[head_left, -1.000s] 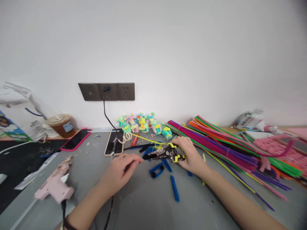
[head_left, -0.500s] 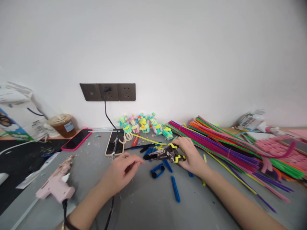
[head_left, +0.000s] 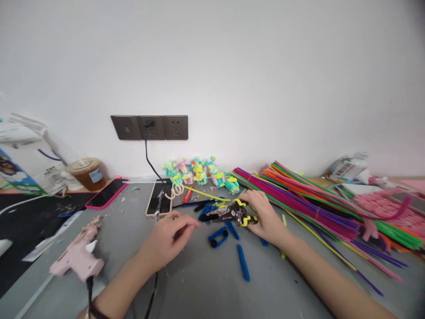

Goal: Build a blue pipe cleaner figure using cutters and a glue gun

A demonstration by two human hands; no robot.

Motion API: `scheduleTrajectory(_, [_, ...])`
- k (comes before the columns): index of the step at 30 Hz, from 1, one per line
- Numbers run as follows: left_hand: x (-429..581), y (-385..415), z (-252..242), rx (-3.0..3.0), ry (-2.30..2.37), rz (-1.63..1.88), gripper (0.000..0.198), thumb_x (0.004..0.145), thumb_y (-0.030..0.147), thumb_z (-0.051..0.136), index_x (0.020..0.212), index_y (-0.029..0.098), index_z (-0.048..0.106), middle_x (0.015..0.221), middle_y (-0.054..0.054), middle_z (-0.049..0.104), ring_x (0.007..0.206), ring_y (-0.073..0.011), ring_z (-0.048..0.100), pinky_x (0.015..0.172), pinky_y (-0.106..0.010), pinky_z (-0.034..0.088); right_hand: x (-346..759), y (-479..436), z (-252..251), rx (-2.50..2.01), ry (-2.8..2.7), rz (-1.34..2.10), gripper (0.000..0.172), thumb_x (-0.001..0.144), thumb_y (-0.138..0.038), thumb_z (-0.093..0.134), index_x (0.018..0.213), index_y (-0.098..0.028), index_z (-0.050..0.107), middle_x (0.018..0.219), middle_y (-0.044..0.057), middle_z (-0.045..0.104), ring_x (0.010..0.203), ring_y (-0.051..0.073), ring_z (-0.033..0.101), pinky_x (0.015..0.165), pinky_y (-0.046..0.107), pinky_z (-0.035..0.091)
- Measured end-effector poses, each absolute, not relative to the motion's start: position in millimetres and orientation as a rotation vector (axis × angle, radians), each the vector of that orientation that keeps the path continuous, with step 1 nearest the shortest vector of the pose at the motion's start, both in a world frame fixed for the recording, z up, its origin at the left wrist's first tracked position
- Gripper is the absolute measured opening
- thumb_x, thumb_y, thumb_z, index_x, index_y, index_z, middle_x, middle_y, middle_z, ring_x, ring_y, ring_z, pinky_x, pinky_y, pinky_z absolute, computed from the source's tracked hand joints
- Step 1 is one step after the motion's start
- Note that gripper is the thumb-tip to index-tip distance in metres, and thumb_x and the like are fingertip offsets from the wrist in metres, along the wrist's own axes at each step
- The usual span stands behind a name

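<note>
My right hand [head_left: 262,215] is wrapped around the yellow-and-black handles of a pair of wire-cutting pliers [head_left: 234,213], whose jaws point left. A fuzzy black piece [head_left: 208,217] shows at the jaw tips; whether the jaws grip it I cannot tell. Just left of it, my left hand [head_left: 172,237] has thumb and forefinger pinched together, and what lies between them is too small to make out. Below the pliers sit a blue loop with black round ends [head_left: 218,237] and a folded bundle of blue pipe cleaner [head_left: 243,262]. More blue pieces lie partly hidden behind the pliers.
Bundles of coloured pipe cleaners [head_left: 305,208] spread across the right. Small pastel figures [head_left: 198,170] line the wall. A pink glue gun [head_left: 78,259] with a black cord, a pink-cased phone [head_left: 106,193], another phone [head_left: 153,204] and a drink cup [head_left: 86,174] occupy the left.
</note>
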State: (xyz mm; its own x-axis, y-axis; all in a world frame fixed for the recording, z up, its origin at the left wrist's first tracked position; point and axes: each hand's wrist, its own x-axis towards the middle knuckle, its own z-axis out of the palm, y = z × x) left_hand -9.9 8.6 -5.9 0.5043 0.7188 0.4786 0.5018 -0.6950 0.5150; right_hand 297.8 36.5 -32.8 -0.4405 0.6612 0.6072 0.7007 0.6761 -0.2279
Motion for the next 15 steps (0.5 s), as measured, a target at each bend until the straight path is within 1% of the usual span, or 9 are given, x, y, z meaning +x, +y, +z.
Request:
scheduleTrajectory(5, [-9.1, 8.0, -4.7, 2.436, 1.028, 1.021, 0.024, 0.095, 0.016, 0.048, 0.097, 0.022, 0.071, 0.082, -0.003, 0.075, 0.072, -0.0154, 0.064, 0.066, -0.023, 0.048, 298.4, 36.0, -33.1, -1.045, -2.203, -0.051, 0.038, 0.081, -0.014, 0.055, 0.116, -0.025, 0.044, 0.097, 0.007, 0.056, 0.087, 0.027, 0.054, 0.081, 0.043, 0.042])
scheduleTrajectory(9, [-7.2, 7.1, -2.7, 2.395, 1.046, 0.999, 0.023, 0.095, 0.017, 0.047, 0.097, 0.021, 0.07, 0.072, -0.001, 0.072, 0.064, -0.0138, 0.065, 0.064, -0.022, 0.048, 298.0, 35.7, -33.1, -1.021, -2.203, -0.052, 0.039, 0.081, -0.013, 0.054, 0.117, -0.026, 0.044, 0.097, 0.007, 0.055, 0.086, 0.026, 0.054, 0.081, 0.043, 0.042])
scheduleTrajectory(11, [-6.9, 6.9, -3.2, 2.399, 1.02, 0.986, 0.021, 0.095, 0.017, 0.048, 0.098, 0.021, 0.069, 0.072, -0.001, 0.072, 0.062, -0.0129, 0.064, 0.063, -0.022, 0.047, 297.6, 35.7, -33.2, -1.015, -2.208, -0.048, 0.038, 0.082, -0.013, 0.054, 0.117, -0.026, 0.044, 0.097, 0.007, 0.056, 0.086, 0.026, 0.054, 0.081, 0.044, 0.041])
scheduleTrajectory(15, [-6.8, 6.6, -5.4, 2.373, 0.955, 0.971, 0.015, 0.095, 0.021, 0.051, 0.102, 0.018, 0.065, 0.072, -0.001, 0.07, 0.063, -0.0131, 0.065, 0.064, -0.021, 0.047, 297.9, 35.9, -33.3, -1.015, -2.226, -0.043, 0.039, 0.081, -0.012, 0.054, 0.117, -0.026, 0.044, 0.097, 0.007, 0.057, 0.085, 0.026, 0.054, 0.082, 0.043, 0.041])
